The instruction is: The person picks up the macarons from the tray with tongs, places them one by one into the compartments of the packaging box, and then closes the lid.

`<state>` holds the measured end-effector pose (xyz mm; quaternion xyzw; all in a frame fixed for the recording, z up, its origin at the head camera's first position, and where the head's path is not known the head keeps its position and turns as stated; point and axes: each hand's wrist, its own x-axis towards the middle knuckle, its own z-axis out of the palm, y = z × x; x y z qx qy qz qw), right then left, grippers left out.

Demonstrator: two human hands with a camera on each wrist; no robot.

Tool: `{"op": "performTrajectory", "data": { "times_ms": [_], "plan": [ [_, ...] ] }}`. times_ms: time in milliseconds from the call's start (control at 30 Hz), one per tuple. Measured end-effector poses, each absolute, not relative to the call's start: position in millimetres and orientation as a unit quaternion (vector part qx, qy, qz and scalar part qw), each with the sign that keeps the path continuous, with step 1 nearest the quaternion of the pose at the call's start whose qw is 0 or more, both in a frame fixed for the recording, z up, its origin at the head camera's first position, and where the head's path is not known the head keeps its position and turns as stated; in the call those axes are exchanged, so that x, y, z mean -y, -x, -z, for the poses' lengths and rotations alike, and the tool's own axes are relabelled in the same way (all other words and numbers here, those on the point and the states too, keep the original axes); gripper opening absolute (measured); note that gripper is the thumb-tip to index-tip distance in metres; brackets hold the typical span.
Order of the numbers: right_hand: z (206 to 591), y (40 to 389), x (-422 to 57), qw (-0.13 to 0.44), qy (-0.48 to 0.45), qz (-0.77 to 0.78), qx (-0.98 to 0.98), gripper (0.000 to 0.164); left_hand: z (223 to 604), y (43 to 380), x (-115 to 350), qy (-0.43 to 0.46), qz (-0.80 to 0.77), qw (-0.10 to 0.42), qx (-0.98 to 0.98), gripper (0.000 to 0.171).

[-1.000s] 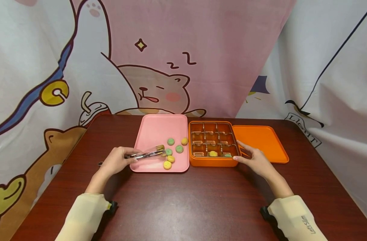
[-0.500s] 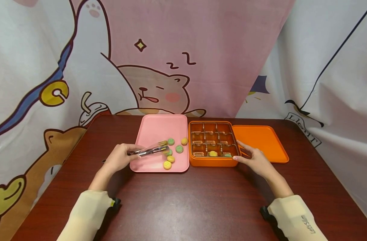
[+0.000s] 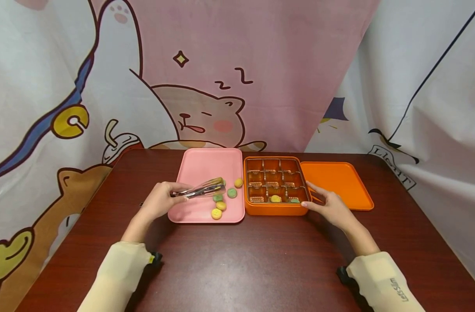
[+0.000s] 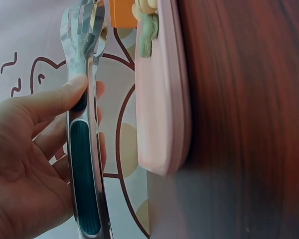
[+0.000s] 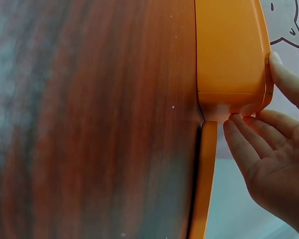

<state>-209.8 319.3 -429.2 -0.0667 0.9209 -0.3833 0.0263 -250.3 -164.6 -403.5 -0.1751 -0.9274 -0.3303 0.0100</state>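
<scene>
My left hand [image 3: 161, 200] grips metal tongs [image 4: 87, 164] with dark green handle inlays, thumb on one arm and fingers behind the other. The fork-like tips hang over the pink tray [image 3: 200, 162]; something yellowish shows between them, too small to identify surely. Several green and yellow button-shaped pieces lie on the tray's right half, one green [image 3: 232, 193]. At the orange box [image 3: 276, 209], my right hand [image 3: 331, 207] touches the front right corner with its thumb and the right side with fairly straight fingers. Inside, a yellow piece [image 3: 276, 199] and a green piece [image 3: 295, 201] occupy front compartments.
An orange lid [image 3: 344, 186] lies flat to the right of the box, behind my right hand. Tray and box stand side by side on the dark wooden table [image 3: 237, 264]. A cartoon-printed cloth [image 3: 292, 78] hangs behind the table.
My left hand has moved right and slightly away from me with the tongs; their tips now cover much of the rear green piece. The right hand and box have stayed in place.
</scene>
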Motion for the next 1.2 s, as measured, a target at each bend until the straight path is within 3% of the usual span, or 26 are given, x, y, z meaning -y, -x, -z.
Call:
{"op": "performTrajectory", "data": {
  "times_ms": [1200],
  "plan": [
    [429.9,209.9,-320.2,0.031,0.063,0.387,-0.919,0.080,389.1,261.8,115.8,0.217,0.358,-0.008,0.908,0.032]
  ]
}}
